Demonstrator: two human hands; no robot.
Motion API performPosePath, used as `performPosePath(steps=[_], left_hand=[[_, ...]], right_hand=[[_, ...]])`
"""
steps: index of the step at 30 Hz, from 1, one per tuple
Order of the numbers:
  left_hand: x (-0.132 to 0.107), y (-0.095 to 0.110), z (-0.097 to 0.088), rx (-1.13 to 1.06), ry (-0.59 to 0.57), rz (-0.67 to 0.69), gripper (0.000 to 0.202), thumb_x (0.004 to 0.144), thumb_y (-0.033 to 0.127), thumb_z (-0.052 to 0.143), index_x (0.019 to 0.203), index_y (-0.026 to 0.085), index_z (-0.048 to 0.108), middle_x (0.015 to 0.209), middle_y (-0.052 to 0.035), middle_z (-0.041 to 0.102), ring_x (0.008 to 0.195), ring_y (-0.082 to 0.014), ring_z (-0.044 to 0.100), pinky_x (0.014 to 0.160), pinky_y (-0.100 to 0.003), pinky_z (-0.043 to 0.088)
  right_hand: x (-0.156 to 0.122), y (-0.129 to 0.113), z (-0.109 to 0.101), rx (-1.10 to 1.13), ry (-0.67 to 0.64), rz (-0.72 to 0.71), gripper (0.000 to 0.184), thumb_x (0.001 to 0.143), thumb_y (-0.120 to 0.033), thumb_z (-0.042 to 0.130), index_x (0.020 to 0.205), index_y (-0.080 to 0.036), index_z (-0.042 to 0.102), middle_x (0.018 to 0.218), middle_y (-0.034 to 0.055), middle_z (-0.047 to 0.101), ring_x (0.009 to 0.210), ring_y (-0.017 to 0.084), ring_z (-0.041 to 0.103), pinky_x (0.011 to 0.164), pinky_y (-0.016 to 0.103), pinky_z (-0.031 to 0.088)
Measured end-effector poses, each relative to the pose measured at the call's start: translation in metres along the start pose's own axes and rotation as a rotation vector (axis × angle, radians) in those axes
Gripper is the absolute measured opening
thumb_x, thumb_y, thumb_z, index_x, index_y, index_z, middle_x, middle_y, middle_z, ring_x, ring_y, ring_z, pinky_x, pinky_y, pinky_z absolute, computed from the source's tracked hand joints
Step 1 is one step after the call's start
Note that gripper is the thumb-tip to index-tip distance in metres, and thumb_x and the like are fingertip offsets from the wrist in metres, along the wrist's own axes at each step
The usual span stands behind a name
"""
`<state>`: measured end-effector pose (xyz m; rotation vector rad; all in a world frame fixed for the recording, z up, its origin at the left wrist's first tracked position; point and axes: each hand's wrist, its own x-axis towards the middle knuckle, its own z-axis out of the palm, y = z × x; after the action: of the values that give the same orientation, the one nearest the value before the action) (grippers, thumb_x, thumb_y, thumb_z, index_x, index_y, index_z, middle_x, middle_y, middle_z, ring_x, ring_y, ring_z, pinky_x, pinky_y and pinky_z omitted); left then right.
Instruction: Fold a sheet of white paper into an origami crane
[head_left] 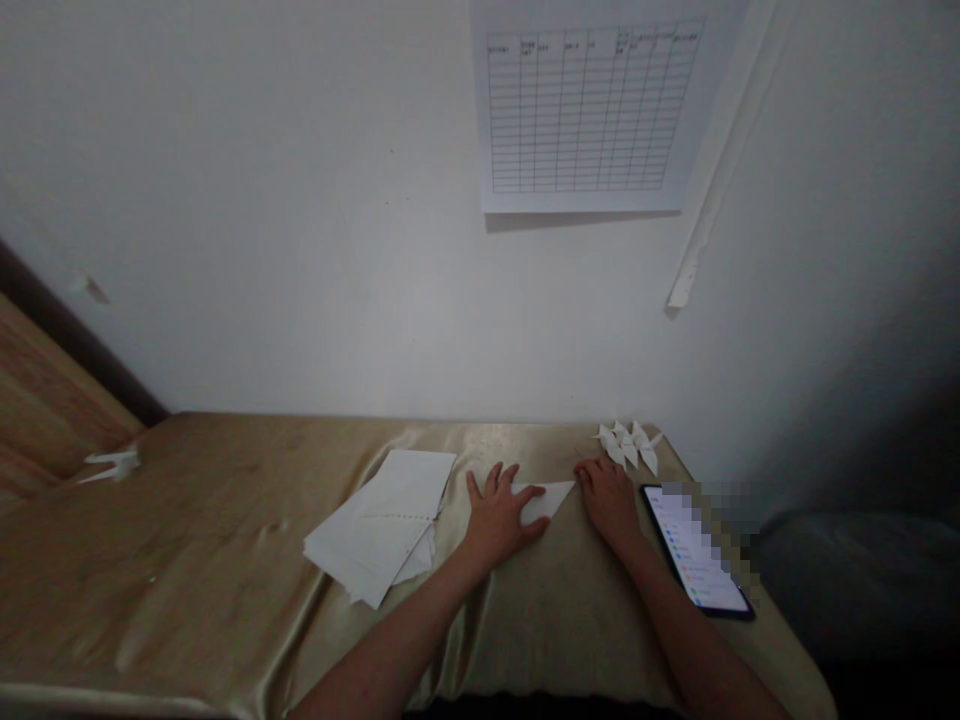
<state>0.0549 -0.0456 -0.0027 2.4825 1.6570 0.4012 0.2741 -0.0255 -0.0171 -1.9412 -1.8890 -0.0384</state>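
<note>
Left hand (501, 515) on folded paper (559, 492)

Nothing's really legible here tbh. The wall sheet (589, 120) has printed headings along the top of its grid, way too small and blurry to make out, and the lines on the phone (696, 555) are just fuzzy smudges.
</note>
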Motion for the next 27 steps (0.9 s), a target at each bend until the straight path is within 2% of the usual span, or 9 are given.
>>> performPosePath(steps=[4, 8, 14, 21, 27], left_hand=[[0.000, -0.001, 0.000, -0.010, 0.003, 0.005, 0.048, 0.084, 0.065, 0.059, 0.129, 0.048, 0.059, 0.155, -0.0045, 0.039, 0.148, -0.0373, 0.020, 0.110, -0.077, -0.002], [0.001, -0.003, -0.003, -0.010, -0.015, -0.011, 0.037, 0.092, 0.054, 0.054, 0.128, 0.052, 0.058, 0.156, -0.0003, 0.038, 0.148, -0.0373, 0.020, 0.110, -0.078, 0.000], [0.004, -0.008, -0.005, -0.006, -0.050, -0.004, 0.043, 0.087, 0.054, 0.061, 0.130, 0.057, 0.055, 0.157, 0.0006, 0.036, 0.149, -0.0399, 0.018, 0.107, -0.081, 0.002], [0.003, -0.007, -0.004, -0.002, -0.056, -0.017, 0.044, 0.087, 0.056, 0.060, 0.131, 0.056, 0.054, 0.158, -0.0010, 0.035, 0.149, -0.0396, 0.017, 0.108, -0.079, 0.000], [0.002, -0.006, -0.004, -0.008, -0.052, -0.019, 0.044, 0.087, 0.054, 0.061, 0.131, 0.056, 0.054, 0.158, -0.0006, 0.034, 0.149, -0.0397, 0.017, 0.108, -0.080, 0.000]], right_hand=[[0.001, 0.006, 0.000, 0.038, -0.011, -0.050, 0.026, 0.097, -0.033, 0.047, 0.105, -0.023, 0.069, 0.109, 0.0077, 0.065, 0.105, 0.024, 0.055, 0.092, 0.034, 0.038], [-0.001, 0.006, -0.002, 0.050, -0.010, -0.079, 0.025, 0.094, -0.036, 0.051, 0.105, -0.023, 0.069, 0.109, 0.0080, 0.065, 0.106, 0.024, 0.055, 0.094, 0.035, 0.039], [-0.004, 0.003, -0.006, 0.064, -0.022, -0.058, 0.024, 0.088, -0.036, 0.057, 0.106, -0.024, 0.069, 0.109, 0.0076, 0.063, 0.108, 0.025, 0.054, 0.097, 0.037, 0.039], [-0.006, 0.001, -0.003, 0.119, -0.057, -0.075, 0.031, 0.081, -0.038, 0.064, 0.109, -0.025, 0.068, 0.113, 0.0078, 0.060, 0.115, 0.028, 0.050, 0.105, 0.041, 0.035], [-0.013, -0.004, 0.001, 0.124, -0.080, -0.100, 0.046, 0.074, -0.045, 0.069, 0.116, -0.026, 0.065, 0.123, 0.0095, 0.056, 0.121, 0.031, 0.048, 0.109, 0.047, 0.029]])
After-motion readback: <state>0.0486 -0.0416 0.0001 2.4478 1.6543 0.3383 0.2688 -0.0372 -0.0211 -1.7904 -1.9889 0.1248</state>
